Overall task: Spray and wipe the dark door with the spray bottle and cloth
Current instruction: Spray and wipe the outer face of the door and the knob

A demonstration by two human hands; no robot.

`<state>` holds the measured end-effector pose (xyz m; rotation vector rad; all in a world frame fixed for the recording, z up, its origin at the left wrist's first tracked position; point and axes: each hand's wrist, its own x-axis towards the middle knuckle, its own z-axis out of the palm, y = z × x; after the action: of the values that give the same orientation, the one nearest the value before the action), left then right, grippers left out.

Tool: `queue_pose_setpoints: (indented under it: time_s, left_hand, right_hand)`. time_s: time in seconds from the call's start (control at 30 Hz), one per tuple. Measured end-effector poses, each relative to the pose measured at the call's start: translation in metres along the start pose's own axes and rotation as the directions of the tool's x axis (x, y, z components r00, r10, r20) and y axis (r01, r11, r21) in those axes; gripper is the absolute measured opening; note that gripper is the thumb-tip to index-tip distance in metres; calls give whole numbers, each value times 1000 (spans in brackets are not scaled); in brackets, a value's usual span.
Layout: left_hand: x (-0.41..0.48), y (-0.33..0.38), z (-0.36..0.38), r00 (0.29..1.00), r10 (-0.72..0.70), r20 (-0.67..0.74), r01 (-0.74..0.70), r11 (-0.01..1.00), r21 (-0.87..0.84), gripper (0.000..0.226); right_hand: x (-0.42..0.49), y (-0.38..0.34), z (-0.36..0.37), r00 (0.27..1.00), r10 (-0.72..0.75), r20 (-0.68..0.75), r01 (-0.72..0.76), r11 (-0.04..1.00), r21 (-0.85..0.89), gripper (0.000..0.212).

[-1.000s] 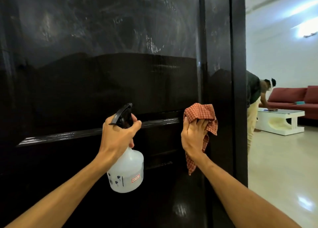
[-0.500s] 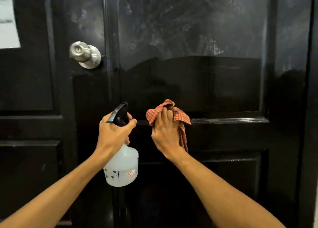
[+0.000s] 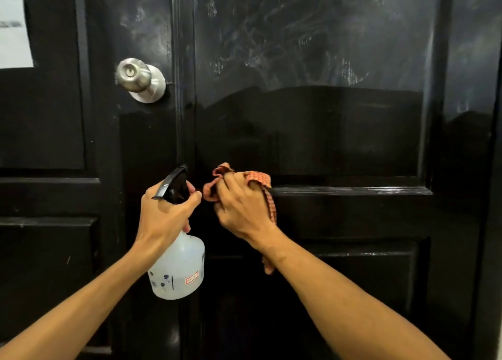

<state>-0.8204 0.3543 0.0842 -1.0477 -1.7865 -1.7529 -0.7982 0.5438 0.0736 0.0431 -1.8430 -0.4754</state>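
A glossy black panelled door (image 3: pixel 339 131) fills the view, with pale smear marks on its upper panel. My left hand (image 3: pixel 165 213) grips the neck of a translucent white spray bottle (image 3: pixel 179 270) with a black trigger head, held upright just in front of the door. My right hand (image 3: pixel 241 207) holds a bunched red-and-white checked cloth (image 3: pixel 258 179) and presses it against the door at the left end of the horizontal ledge between panels. The two hands are almost touching.
A round silver door knob (image 3: pixel 138 78) sits up and to the left of the hands. A white paper sheet (image 3: pixel 13 25) is stuck at the top left corner. A vertical seam (image 3: pixel 179 115) runs down beside the knob.
The view swung left, so the knob came in and the room at the right left the frame. My right hand slid the cloth leftward along the ledge towards the bottle.
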Motion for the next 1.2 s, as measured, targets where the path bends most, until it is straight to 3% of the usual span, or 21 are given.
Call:
queue_pose_setpoints:
  time_s: [0.17, 0.27, 0.5, 0.63, 0.77, 0.83, 0.9, 1.0, 1.2]
  left_hand:
    - [3, 16, 58, 996, -8, 90, 16, 996, -86, 8]
    - [0, 32, 109, 987, 12, 157, 10, 991, -137, 9]
    - [-11, 70, 195, 953, 69, 295, -1, 975, -224, 9]
    - [-14, 83, 230, 934, 81, 348, 13, 966, -260, 10]
    - [-19, 94, 256, 917, 82, 390, 35, 958, -283, 10]
    - [-20, 99, 265, 911, 88, 404, 40, 954, -298, 10]
    - [-17, 105, 271, 908, 102, 407, 32, 950, -310, 10]
    - [-6, 117, 279, 912, 137, 387, -3, 945, -327, 10]
    - [14, 141, 283, 913, 187, 363, -48, 932, -360, 10]
  right_hand:
    - [-51, 95, -36, 962, 272, -30, -272, 937, -220, 28]
    - [-77, 144, -57, 890, 447, -91, -455, 851, -264, 24]
    - [-110, 215, -86, 717, 672, -187, -694, 713, -100, 15]
    - [-126, 256, -104, 638, 729, -247, -758, 652, -33, 9]
    - [-129, 281, -119, 508, 816, -276, -819, 557, 140, 12]
    - [-119, 284, -122, 521, 843, -136, -807, 538, 245, 36]
    - [-94, 292, -125, 606, 795, 11, -769, 582, 265, 59]
    - [-54, 313, -130, 683, 730, 12, -706, 656, 265, 61]
    - [-73, 321, -127, 665, 746, 36, -737, 647, 195, 60]
